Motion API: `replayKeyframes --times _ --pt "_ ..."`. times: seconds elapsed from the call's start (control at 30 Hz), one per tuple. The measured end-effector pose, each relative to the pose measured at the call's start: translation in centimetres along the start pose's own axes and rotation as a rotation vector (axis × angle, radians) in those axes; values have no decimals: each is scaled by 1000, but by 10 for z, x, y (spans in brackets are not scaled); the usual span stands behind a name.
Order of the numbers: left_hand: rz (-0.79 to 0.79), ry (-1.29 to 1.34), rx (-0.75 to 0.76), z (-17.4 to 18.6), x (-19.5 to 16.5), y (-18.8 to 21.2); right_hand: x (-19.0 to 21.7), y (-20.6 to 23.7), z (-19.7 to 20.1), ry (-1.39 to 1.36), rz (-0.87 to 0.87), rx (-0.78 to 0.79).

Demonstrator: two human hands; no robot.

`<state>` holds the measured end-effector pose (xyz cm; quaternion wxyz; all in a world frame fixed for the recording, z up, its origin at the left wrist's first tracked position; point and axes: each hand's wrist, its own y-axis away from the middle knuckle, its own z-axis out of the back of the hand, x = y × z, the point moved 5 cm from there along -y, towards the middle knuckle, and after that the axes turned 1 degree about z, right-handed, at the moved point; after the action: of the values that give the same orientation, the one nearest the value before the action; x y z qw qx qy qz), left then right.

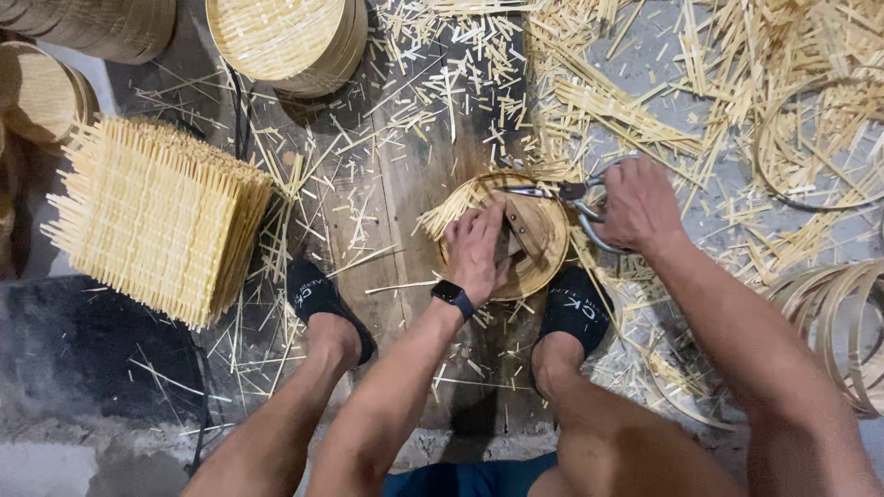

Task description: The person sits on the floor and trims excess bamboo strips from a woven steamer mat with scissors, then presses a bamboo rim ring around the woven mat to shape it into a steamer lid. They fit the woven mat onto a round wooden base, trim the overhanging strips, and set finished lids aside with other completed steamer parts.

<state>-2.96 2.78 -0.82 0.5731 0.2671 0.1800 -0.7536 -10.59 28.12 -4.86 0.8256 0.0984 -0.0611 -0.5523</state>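
A round bamboo steamer frame with a woven mat inside lies on the floor between my two feet. My left hand presses down on its near left side, fingers bent over the mat. My right hand grips the loop handles of large metal scissors. Their blades reach left over the frame's far rim, where mat ends stick out. A dark watch sits on my left wrist.
A thick stack of square woven bamboo mats stands at the left. Finished round baskets lie at the top left. Bamboo hoops rest at the right. Cut bamboo slivers cover the floor. A black cable runs near the stack.
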Motion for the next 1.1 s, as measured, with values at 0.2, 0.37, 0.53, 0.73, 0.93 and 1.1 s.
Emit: replayKeyframes --times 0.2,0.37,0.53,0.73,0.93,1.1 --pt "-73 -20 65 4 6 -3 -12 7 4 -79 -13 61" --pt "-99 -43 212 8 6 -12 0 -2 1 -7 48 44" --pt "-192 -157 160 27 -12 -14 -3 -8 -8 -24 -14 213" --pt "325 54 -255 19 -25 3 -13 -4 -4 48 -54 350" --pt "298 3 -58 3 -3 6 9 -17 15 -130 -44 78" --pt "219 36 23 7 3 -3 3 -7 26 -45 32 -36"
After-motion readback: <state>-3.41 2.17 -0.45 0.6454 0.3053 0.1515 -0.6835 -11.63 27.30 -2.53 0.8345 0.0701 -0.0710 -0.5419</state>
